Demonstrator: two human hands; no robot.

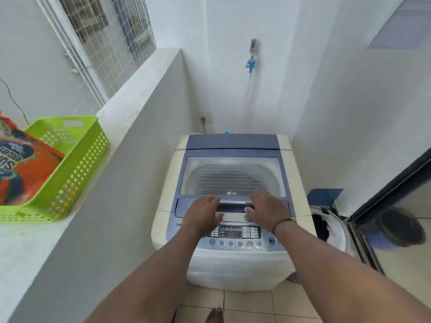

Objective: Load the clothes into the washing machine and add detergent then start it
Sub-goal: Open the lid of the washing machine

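Now both hands [233, 209] rest on lid handle [233, 203] — closed.

Narrow white-walled nook, daylight from 10 o'clock. Window [102, 40] with wire mesh at upper left, above a white concrete ledge [130, 94] running from 8 to 12 o'clock. Wall socket [206, 118] with plug at centre, tap [253, 46] with blue fitting on back wall at 12. Beige tiled floor [247, 304] at 6. Dark-framed glass door [394, 190] at 3, reflective.
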